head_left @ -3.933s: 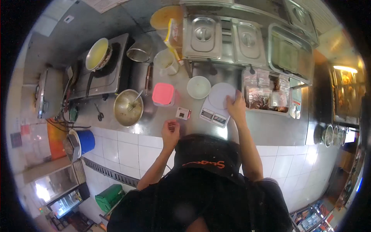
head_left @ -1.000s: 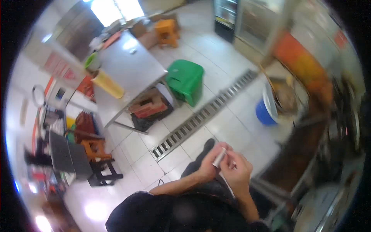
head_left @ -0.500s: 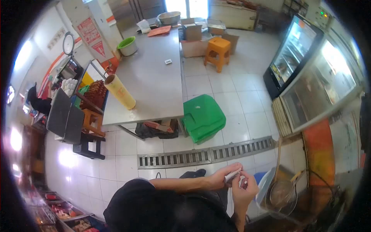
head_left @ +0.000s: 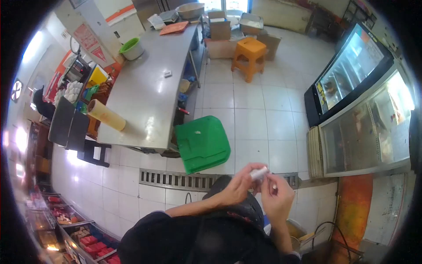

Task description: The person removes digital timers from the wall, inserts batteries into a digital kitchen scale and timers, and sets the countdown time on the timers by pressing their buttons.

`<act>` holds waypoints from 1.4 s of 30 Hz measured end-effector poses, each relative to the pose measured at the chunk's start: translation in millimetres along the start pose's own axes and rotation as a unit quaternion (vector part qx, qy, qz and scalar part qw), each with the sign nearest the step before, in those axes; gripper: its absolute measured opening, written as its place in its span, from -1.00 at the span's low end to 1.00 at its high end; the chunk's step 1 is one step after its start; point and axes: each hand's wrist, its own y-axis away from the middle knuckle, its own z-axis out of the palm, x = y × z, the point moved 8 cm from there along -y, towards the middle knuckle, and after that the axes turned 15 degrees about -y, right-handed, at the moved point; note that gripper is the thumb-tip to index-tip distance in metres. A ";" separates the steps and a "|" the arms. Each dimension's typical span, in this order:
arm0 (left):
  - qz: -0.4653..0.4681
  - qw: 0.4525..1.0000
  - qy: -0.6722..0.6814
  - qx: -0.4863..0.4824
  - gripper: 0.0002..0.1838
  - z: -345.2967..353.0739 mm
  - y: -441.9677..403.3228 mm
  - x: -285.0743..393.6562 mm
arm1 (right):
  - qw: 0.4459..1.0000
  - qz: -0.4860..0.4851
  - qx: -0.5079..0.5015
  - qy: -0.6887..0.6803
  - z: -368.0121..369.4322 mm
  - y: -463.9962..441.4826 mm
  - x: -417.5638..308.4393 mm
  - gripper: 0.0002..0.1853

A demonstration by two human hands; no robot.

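Note:
My left hand is closed around a small white object, smooth and roughly case-shaped, whose kind I cannot make out. It is held in front of my body, above the floor. Close against it, my right hand has its fingers curled, the fingertips at the object's right end. A tiny white piece shows among the right fingers, too small to name.
Ahead left stands a metal table bearing a film roll, a small white item and a green-rimmed bowl. A green bin, orange stool and glass-door fridge stand around. A floor drain crosses ahead.
The view has shifted right and forward, so the table and bin sit further left. My hands have come up slightly, still together at the white object.

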 end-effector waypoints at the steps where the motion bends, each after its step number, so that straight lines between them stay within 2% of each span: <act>1: -0.005 0.998 -0.016 0.058 -0.14 -8.6 -20.6 -0.5 | 0.999 -0.032 -0.022 0.002 -0.7 -24.9 1.1 -0.90; 2: -0.015 0.993 -0.028 0.112 -0.10 -13.9 -34.3 -3.7 | 0.997 -0.058 -0.043 0.008 -3.7 -39.9 2.8 -0.90; 3: -0.020 0.991 -0.004 0.135 -0.13 -11.8 -51.4 1.9 | 0.998 -0.044 -0.043 0.022 -10.0 -55.9 12.2 -0.90; 4: -0.015 0.987 0.016 0.157 -0.16 -14.9 -68.8 10.9 | 0.998 -0.008 -0.059 -0.028 -8.8 -75.4 24.4 -0.90; 5: -0.010 0.989 0.017 0.146 -0.14 -19.0 -85.8 8.9 | 0.994 0.022 -0.074 -0.082 -6.7 -96.1 36.9 -0.89; 6: -0.007 0.989 0.021 0.145 -0.14 -23.5 -104.5 7.8 | 0.994 0.020 -0.075 -0.078 -6.2 -115.3 46.6 -0.89; 8: -0.022 0.984 0.013 0.175 -0.14 -39.4 -130.2 6.4 | 0.987 0.038 -0.078 -0.137 1.3 -144.0 65.9 -0.89; 15: -0.030 0.986 -0.006 0.166 -0.14 -110.7 -264.8 16.4 | 0.985 0.037 -0.095 -0.138 34.2 -293.2 98.1 -0.90; 18: -0.051 0.987 0.056 0.138 -0.15 -152.8 -329.4 21.4 | 0.981 0.077 -0.117 -0.135 57.8 -366.1 108.9 -0.90; 20: -0.057 0.984 0.044 0.160 -0.14 -182.8 -361.1 38.3 | 0.975 0.101 -0.164 -0.113 83.3 -413.9 119.6 -0.90; 23: -0.054 0.975 0.021 0.214 -0.17 -227.5 -387.1 58.2 | 0.981 0.022 -0.185 -0.060 126.7 -458.5 109.5 -0.86; 28: -0.002 0.945 -0.013 0.326 -0.22 -290.1 -399.4 81.7 | 0.962 0.018 -0.257 -0.090 202.5 -507.0 109.3 -0.84; 30: -0.014 0.936 -0.015 0.352 -0.14 -309.1 -405.3 80.1 | 0.947 0.013 -0.302 -0.106 226.8 -526.3 111.6 -0.86; 33: 0.009 0.908 -0.006 0.419 -0.13 -338.1 -418.5 87.6 | 0.919 0.017 -0.370 -0.134 263.6 -557.7 117.8 -0.85; 35: 0.019 0.898 -0.002 0.439 -0.12 -359.3 -420.5 90.8 | 0.893 0.087 -0.400 -0.188 291.3 -567.9 128.0 -0.86; 37: 0.027 0.892 0.005 0.451 -0.11 -378.7 -441.2 95.0 | 0.875 0.088 -0.424 -0.214 311.4 -590.1 130.8 -0.86; 39: 0.047 0.863 0.000 0.503 -0.15 -395.3 -458.5 104.9 | 0.857 0.091 -0.447 -0.241 328.1 -606.8 137.3 -0.86; 41: 0.062 0.843 -0.004 0.534 -0.14 -409.9 -479.4 114.8 | 0.863 -0.008 -0.436 -0.254 340.6 -629.4 132.7 -0.84; 42: 0.077 0.827 -0.003 0.557 -0.13 -419.1 -487.2 122.4 | 0.859 -0.013 -0.441 -0.260 347.6 -642.6 129.2 -0.84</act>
